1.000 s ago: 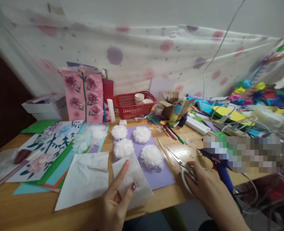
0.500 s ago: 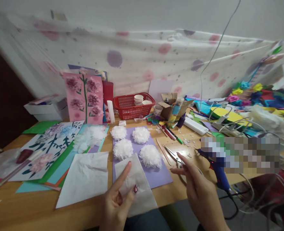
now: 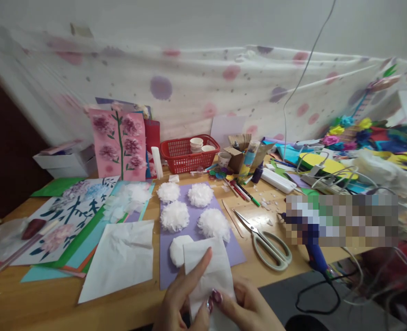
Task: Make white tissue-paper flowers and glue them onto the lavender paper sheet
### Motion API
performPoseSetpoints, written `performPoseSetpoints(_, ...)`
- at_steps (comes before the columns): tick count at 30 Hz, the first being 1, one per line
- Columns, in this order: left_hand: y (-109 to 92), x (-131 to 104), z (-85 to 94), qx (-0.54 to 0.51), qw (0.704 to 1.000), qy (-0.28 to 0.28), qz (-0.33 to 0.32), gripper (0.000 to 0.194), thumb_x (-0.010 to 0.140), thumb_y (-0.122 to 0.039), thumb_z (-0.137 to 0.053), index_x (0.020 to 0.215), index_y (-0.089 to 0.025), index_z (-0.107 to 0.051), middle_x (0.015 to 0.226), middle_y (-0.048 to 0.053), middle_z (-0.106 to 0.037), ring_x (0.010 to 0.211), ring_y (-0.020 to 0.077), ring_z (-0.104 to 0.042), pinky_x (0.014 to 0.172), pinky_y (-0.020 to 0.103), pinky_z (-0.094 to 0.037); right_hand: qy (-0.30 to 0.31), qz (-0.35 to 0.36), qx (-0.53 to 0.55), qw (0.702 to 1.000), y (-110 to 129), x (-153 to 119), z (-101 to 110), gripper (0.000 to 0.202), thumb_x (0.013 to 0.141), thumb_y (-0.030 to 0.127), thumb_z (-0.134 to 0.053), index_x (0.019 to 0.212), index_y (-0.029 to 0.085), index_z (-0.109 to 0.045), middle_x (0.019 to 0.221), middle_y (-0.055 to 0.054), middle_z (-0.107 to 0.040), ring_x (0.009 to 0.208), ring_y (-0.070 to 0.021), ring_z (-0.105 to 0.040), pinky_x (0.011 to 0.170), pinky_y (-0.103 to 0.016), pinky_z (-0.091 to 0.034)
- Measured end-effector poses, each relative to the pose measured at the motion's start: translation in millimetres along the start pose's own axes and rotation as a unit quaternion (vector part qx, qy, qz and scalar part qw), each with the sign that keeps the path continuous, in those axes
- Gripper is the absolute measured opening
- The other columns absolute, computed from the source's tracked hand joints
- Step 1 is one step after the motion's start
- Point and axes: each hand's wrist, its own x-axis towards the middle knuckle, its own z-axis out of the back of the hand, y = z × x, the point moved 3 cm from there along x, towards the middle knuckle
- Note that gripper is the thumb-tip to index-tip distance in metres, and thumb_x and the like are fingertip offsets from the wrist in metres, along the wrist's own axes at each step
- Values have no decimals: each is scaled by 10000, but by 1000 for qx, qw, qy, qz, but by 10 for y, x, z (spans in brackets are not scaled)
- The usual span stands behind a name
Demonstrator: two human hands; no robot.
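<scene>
At the near edge your left hand (image 3: 180, 299) and right hand (image 3: 244, 308) pinch one white tissue sheet (image 3: 206, 271) between thumbs and fingers, left index finger stretched up across it. Just beyond it, a rounded white piece (image 3: 177, 250) lies on the purple sheet (image 3: 237, 253). To the right rest the scissors (image 3: 267, 239). Farther off, four white tissue flowers (image 3: 174, 216) sit on the purple sheet, and beyond them stands a red basket (image 3: 186, 154).

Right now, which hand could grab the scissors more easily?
Probably the right hand. Both hands pinch the white tissue paper at the table's near edge, but the scissors lie on the right side, nearer the right hand. The left hand would have to cross over it.
</scene>
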Motion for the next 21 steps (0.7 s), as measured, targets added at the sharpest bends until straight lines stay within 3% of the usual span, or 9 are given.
performPoseSetpoints(3, 45, -2, 0, -24, 999, -22, 3, 460, 862, -311, -632, 1321, -325, -663, 1380, 50, -656, 1288, 274, -597, 1031, 330, -516, -14, 4, -1, 1000, -86, 19, 24, 464, 780, 584, -754, 980, 165, -766, 733, -25, -692, 658, -144, -608, 673, -224, -462)
performPoseSetpoints(7, 48, 1, 7, -21, 994, -102, 17, 607, 870, -367, -687, 1450, -289, -526, 1372, 79, -663, 1225, 252, -644, 1014, 286, -525, -21, -23, -13, 999, -148, 30, 28, 547, 757, 674, -718, 889, 145, -770, 702, -28, -656, 616, -112, -507, 554, -186, -377)
performPoseSetpoints(10, -35, 20, 11, -14, 992, -119, -37, 676, 893, -350, -675, 1514, -343, -407, 1085, 31, -781, 950, 203, -747, 920, 281, -579, -41, -19, -33, 998, -96, 26, 22, 548, 738, 686, -725, 867, 155, -772, 700, -24, -660, 606, -111, -488, 569, -196, -380)
performPoseSetpoints(12, -104, 39, 33, -10, 988, -113, -104, 645, 911, -310, -660, 1498, -405, -410, 884, -26, -787, 838, 174, -744, 917, 291, -572, -61, -1, -39, 997, -60, 24, 33, 503, 732, 655, -745, 868, 173, -786, 726, -33, -684, 670, -152, -554, 652, -229, -441)
performPoseSetpoints(14, -167, 63, 70, 14, 981, -88, -173, 519, 906, -267, -661, 1389, -422, -553, 809, -34, -780, 821, 181, -727, 893, 302, -568, -88, 12, -26, 996, -54, 23, 61, 443, 715, 596, -782, 914, 201, -797, 784, -46, -717, 805, -219, -624, 771, -287, -489)
performPoseSetpoints(17, -241, 93, 102, 97, 958, 6, -271, 313, 841, -150, -682, 1062, -358, -759, 833, 3, -797, 877, 237, -706, 869, 364, -562, -127, -7, 12, 992, -87, 18, 97, 426, 691, 485, -823, 1027, 226, -785, 891, -56, -752, 950, -278, -653, 887, -372, -500)
performPoseSetpoints(19, -262, 95, 112, 148, 941, 39, -303, 322, 783, -58, -673, 923, -332, -769, 870, 4, -801, 946, 254, -695, 948, 421, -523, -132, -27, 49, 990, -92, 11, 77, 429, 703, 444, -820, 1058, 207, -778, 906, -69, -762, 952, -286, -667, 894, -401, -507)
performPoseSetpoints(21, -262, 86, 118, 171, 940, 19, -294, 324, 759, -22, -642, 851, -314, -749, 937, 7, -793, 1030, 258, -676, 1025, 468, -470, -135, -36, 93, 986, -63, 4, 30, 416, 711, 414, -817, 1056, 185, -778, 885, -79, -770, 912, -280, -685, 854, -396, -526)
